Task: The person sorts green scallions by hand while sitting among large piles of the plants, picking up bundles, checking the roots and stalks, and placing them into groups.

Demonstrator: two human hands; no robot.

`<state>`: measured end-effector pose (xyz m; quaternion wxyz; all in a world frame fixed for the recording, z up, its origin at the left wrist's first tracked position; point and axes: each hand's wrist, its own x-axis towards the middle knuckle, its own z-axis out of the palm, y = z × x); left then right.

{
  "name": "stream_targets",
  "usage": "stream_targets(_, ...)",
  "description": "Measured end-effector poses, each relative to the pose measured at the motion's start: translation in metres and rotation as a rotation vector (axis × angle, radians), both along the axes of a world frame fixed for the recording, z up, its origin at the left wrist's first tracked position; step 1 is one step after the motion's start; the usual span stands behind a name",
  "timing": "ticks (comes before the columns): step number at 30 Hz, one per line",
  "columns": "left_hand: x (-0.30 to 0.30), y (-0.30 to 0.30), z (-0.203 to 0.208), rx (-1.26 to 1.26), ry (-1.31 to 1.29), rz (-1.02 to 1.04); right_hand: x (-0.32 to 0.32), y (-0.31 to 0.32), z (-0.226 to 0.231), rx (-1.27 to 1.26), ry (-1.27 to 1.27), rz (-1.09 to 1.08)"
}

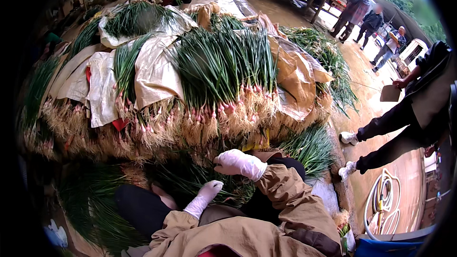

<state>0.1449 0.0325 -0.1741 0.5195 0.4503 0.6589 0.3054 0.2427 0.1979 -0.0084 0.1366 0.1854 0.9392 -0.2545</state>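
Note:
I sit before a long, high stack of spring onions (223,66) with green leaves, pink bulbs and pale, stringy roots facing me. My right hand (238,163), in a white glove, is just in front of the lower roots with its fingers curled closed. Lower and to its left, my left hand (209,192), gloved too, is closed over my lap. Whatever either hand holds is too small or hidden to make out. Loose onion greens (183,176) lie below and between the hands, in the shade between my knees.
Woven sheets (159,69) and a brown sheet (293,78) partly cover the stack. More onions (95,209) lie at my left, others (309,150) at right. A standing person (404,119) holds a brown card. A coiled hose (384,202) lies on the floor. People and a truck are behind.

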Motion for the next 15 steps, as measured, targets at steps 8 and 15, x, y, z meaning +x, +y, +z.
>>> stream_targets(8,-0.024,0.062,0.143,0.395,-0.682,0.455,-0.022,0.051,0.106,0.178,0.518,-0.596)
stream_targets(15,-0.015,0.073,0.136,0.388,-0.702,0.333,-0.036,0.17,0.08,0.536,0.164,-0.867)
